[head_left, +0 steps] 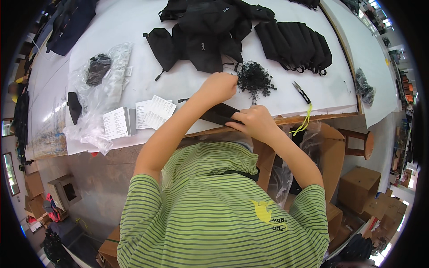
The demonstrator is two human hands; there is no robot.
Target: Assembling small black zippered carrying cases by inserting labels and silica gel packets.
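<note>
A small black fabric pouch [219, 114] lies at the table's front edge, partly under my left forearm. My right hand [255, 123] grips its right end between thumb and fingers. Across the pouch reaches my left arm, and my left hand [222, 87] is closed at the left side of a tangled heap of thin black cords [255, 78]. Its fingertips are turned away, so what they pinch is hidden. Behind the hands a pile of black pouches [203, 44] covers the middle of the table. An overlapping row of black pouches [297, 47] lies to its right.
Thread snips [301, 92] with a yellow ribbon lie right of the cords. On the left are stacked white printed cards [117, 123], label sheets [158, 111] and a clear plastic bag [100, 80]. Below the table's wooden edge stand an open carton [333, 147] and a wooden stool [367, 145].
</note>
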